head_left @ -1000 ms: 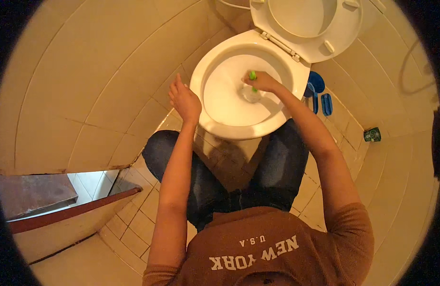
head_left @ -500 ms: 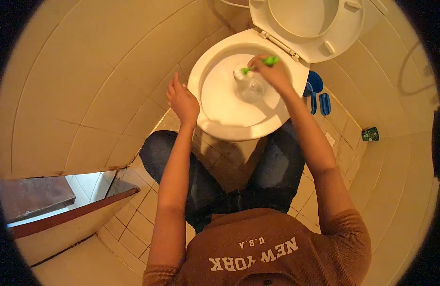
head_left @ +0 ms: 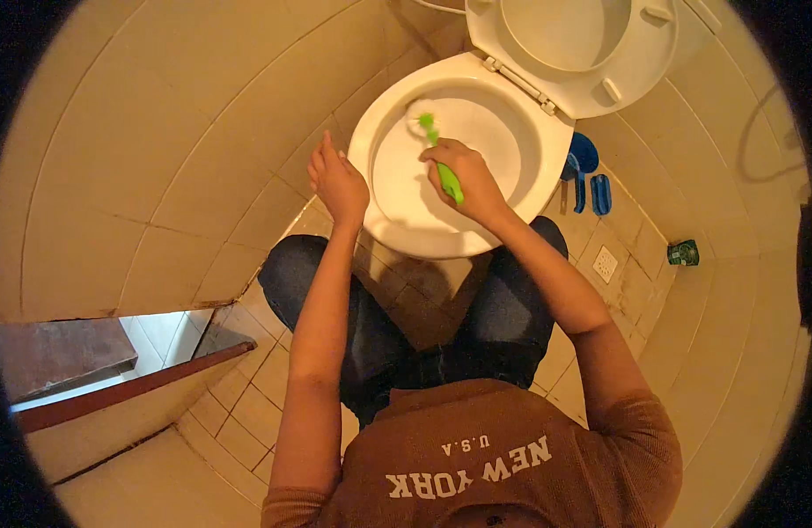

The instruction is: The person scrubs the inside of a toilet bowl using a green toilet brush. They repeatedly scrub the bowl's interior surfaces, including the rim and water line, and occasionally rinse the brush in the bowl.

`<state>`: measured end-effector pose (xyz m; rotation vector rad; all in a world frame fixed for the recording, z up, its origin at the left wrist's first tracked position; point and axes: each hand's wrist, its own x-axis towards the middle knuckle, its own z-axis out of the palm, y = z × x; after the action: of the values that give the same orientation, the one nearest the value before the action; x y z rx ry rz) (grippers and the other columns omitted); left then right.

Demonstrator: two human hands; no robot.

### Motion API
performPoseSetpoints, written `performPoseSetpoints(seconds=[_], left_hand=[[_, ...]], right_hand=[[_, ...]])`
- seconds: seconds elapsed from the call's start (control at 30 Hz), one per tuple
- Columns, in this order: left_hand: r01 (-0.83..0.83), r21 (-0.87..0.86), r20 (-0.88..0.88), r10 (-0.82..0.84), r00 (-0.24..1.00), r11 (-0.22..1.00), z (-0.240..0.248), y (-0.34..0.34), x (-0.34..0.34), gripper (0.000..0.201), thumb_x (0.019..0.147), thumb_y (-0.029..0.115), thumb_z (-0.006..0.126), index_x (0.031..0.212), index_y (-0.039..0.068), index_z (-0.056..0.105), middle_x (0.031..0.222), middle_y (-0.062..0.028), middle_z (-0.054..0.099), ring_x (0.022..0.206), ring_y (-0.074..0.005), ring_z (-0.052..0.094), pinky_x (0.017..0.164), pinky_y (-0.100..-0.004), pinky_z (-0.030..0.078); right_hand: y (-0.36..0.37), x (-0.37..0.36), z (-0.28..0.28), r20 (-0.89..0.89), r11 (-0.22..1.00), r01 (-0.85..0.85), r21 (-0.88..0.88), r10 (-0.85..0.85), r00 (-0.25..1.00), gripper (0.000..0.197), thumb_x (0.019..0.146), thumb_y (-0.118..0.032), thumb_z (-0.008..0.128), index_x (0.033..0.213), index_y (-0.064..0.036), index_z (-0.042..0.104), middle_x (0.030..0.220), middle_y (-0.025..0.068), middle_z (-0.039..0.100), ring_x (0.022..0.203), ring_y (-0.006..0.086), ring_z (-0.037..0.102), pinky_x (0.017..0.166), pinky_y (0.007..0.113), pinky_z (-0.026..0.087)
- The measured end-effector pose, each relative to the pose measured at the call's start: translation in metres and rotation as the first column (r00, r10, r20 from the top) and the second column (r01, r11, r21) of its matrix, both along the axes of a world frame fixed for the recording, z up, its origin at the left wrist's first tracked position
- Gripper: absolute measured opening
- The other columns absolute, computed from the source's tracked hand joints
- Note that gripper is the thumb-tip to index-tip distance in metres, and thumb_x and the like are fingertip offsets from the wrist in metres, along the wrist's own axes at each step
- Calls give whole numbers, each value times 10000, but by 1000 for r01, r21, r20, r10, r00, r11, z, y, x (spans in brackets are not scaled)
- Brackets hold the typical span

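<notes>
A green-handled toilet brush point(head_left: 451, 183) is gripped in my right hand point(head_left: 468, 176), its fingers wrapped round the handle. The brush's round white head lies against the inner wall at the far left of the white toilet bowl point(head_left: 423, 245). The handle slants back toward me over the bowl's middle. Beside the bowl's left rim, my left hand point(head_left: 339, 187) holds nothing, with its fingers stretched out. Whether its edge touches the rim I cannot tell.
The raised toilet seat and lid point(head_left: 639, 57) lean back behind the bowl. Right of the bowl, a blue dipper point(head_left: 584, 156) and a small blue brush point(head_left: 600, 194) lie on the tiled floor. Further right are a drain cover point(head_left: 605, 263) and a crumpled green packet point(head_left: 683, 253). Tiled walls stand close.
My right hand has come nearer and left, and the brush handle has swung round to point back toward me. The brush head has shifted left along the bowl. My left hand stays beside the rim.
</notes>
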<state>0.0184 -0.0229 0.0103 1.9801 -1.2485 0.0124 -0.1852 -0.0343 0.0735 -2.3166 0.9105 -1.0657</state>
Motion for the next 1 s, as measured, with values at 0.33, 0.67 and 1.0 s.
performPoseSetpoints(seconds=[0.33,0.67,1.0], left_hand=[[9,-8,20,-9,1000,1000,-2,3,6,438,951,104,453,1388,88,418,1327,-146,465,1222,-352,425,992,-513,337],[46,-41,40,-44,998,998,-1,-7,-5,429,954,112,454,1380,85,420,1305,-149,476,1217,-349,422,988,-509,334],[16,-27,57,-15,998,999,-4,4,12,421,953,115,449,1372,79,428,1284,-147,479,1206,-346,427,994,-497,328]], right_hand=[[52,-80,77,45,858,-458,231,461,886,68,792,-67,576,802,-30,632,796,143,665,771,303,666,725,369,524],[32,-91,36,103,920,-205,334,181,978,120,842,-99,590,860,-5,662,876,144,677,944,301,659,866,345,498],[11,-96,85,-448,925,160,345,12,894,117,732,-134,668,807,-43,668,802,181,660,730,372,627,693,393,512]])
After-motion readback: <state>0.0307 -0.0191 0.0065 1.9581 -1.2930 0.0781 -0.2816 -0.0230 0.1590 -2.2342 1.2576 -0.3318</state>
